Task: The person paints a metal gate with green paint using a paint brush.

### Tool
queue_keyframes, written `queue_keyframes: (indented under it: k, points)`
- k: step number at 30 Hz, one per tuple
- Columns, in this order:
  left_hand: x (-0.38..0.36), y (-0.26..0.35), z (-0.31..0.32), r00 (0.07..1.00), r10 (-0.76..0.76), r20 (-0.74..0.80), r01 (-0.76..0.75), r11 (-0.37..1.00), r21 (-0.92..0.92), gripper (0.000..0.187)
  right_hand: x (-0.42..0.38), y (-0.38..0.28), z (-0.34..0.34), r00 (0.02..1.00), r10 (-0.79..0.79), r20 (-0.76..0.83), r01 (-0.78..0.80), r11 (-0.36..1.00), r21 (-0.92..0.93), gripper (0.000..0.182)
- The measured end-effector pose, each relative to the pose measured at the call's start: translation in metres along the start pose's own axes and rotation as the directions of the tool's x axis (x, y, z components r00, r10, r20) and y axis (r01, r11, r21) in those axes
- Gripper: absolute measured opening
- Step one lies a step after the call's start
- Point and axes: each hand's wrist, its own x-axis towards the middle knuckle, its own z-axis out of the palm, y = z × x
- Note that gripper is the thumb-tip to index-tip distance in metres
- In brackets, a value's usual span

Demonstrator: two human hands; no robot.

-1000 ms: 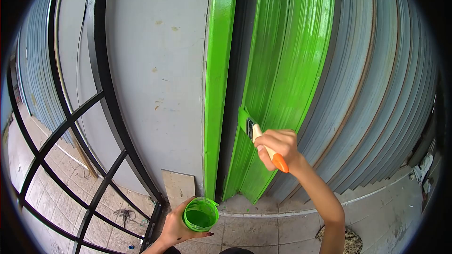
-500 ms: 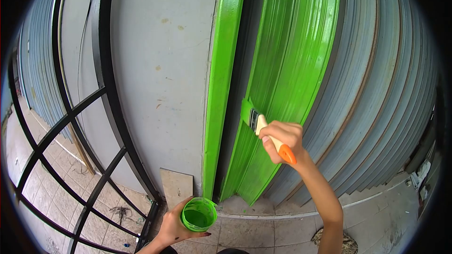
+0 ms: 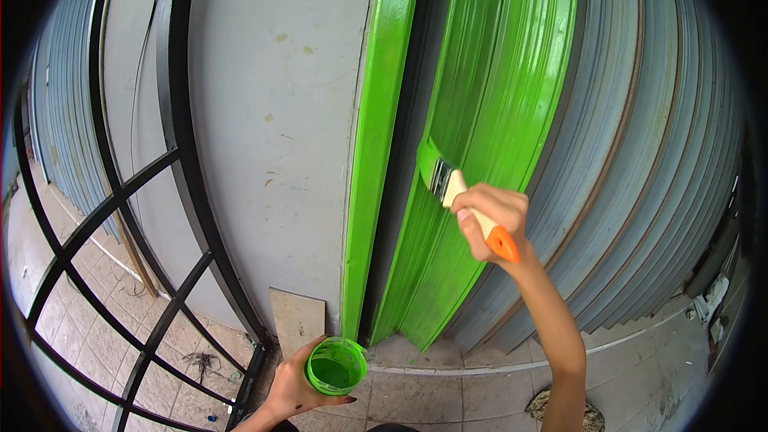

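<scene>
Two hands, both full: the right hand (image 3: 494,216) curls round a flat paintbrush's (image 3: 452,186) handle, bristles angled against the green panel's (image 3: 512,112) left edge, probably for control. At its 8 o'clock, the left hand (image 3: 288,390) cups a paint tub (image 3: 360,368), mouth up, presumably against spills. Gray corrugated shutter slats (image 3: 608,152) sit at the brush's 3.

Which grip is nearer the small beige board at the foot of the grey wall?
Left. The left grip, around the paint cup, is just below the board in view; the right grip, on the brush, is higher, to its right.
</scene>
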Motion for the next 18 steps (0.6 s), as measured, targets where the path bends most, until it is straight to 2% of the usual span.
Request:
queue_keyframes:
  k: [4,7,9,11,14,15,17,18]
  points:
    - [-0.001,0.003,0.001,1.000,-0.005,0.003,0.005,1.000,-0.004,0.107,-0.032,-0.011,0.004,0.956,0.021,0.291,-0.035,0.998,0.043,0.004]
    - [0.002,0.000,0.001,1.000,0.004,0.007,-0.004,1.000,0.007,0.107,0.002,0.002,-0.005,0.996,0.023,0.082,-0.027,0.998,0.057,0.004]
    - [0.000,0.001,0.002,1.000,0.012,0.006,-0.012,1.000,0.006,0.107,0.032,0.006,-0.015,0.991,0.106,-0.077,-0.101,0.992,0.071,0.007]
    - [0.000,0.002,0.002,1.000,0.004,0.006,-0.004,1.000,-0.004,0.107,0.057,0.018,-0.019,0.953,0.010,-0.302,-0.007,1.000,0.013,0.009]
    - [0.000,0.003,0.000,1.000,0.016,0.005,-0.016,1.000,-0.015,0.107,0.060,0.025,-0.023,0.957,0.079,-0.278,-0.057,0.995,0.087,0.009]
    - [-0.001,0.004,-0.001,1.000,0.005,0.011,-0.004,1.000,-0.023,0.106,0.049,0.019,-0.022,0.979,0.095,-0.183,-0.081,0.993,0.083,0.007]
    - [-0.003,0.007,-0.001,1.000,-0.013,0.020,0.014,0.999,-0.039,0.103,0.020,0.010,-0.014,0.998,-0.040,-0.046,0.039,0.999,-0.011,0.004]
    - [-0.003,0.011,-0.002,0.999,-0.021,0.024,0.023,0.998,-0.057,0.103,0.006,0.005,-0.014,0.999,-0.012,0.053,0.011,1.000,0.017,0.003]
